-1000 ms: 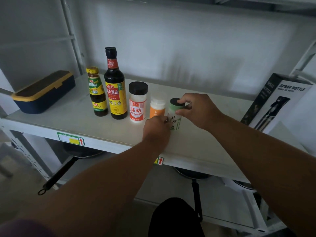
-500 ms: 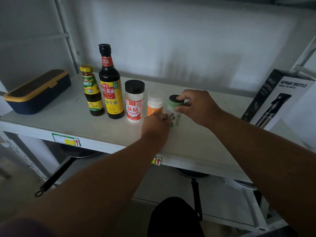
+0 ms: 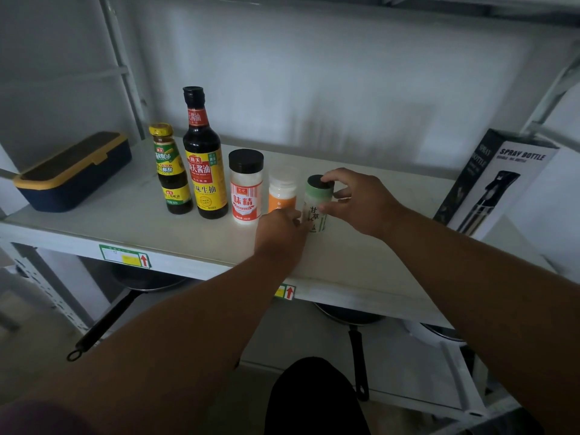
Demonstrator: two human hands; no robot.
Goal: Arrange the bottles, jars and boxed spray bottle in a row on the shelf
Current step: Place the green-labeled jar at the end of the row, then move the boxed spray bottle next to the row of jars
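Landmark: I take the tall soy sauce bottle, red-and-yellow label reading 酱油 and 味生抽, upright on the white shelf
Left of it: yellow-capped sauce bottle, touching or nearly so
Right of it: black-lidded jar marked 味精, then orange-labelled jar, then green-banded jar reading 甘草
Right hand: thumb and fingers pinch the green-banded jar near its black cap
Left hand: fingertips at that jar's base; I cannot tell their grip
Far right of it: box printed SPRAY BOTTLE, leaning
Far left of it: navy, yellow-rimmed lidded box
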